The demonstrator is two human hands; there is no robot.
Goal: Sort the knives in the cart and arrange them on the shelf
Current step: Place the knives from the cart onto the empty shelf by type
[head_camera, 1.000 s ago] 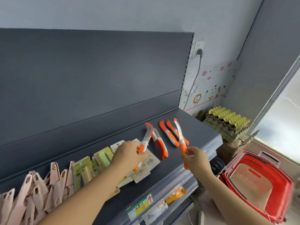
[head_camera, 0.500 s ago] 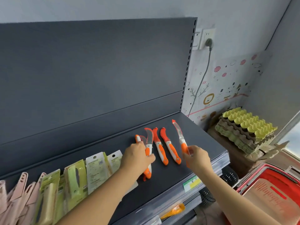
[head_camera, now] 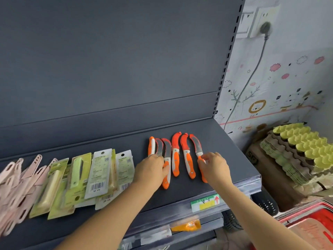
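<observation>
Several orange-and-white curved knives (head_camera: 175, 156) lie side by side on the dark grey shelf (head_camera: 225, 159), blades pointing to the back. My left hand (head_camera: 151, 168) lies palm down over the left end of the row. It hides two handles, and its fingers curl on the handle of the third knife (head_camera: 166, 183). My right hand (head_camera: 214, 166) pinches the handle of the rightmost knife (head_camera: 198, 148), which rests on the shelf.
Green carded knife packs (head_camera: 79, 177) and a heap of pink knives (head_camera: 16, 186) fill the shelf's left part. A red basket (head_camera: 310, 230) stands low at the right, with stacked egg trays (head_camera: 297, 148) behind it. A price label (head_camera: 205, 202) sits on the shelf edge.
Both hands have lowered their knives onto the shelf, and the orange knives now lie in a tighter, more parallel row. The camera has moved closer and to the left.
</observation>
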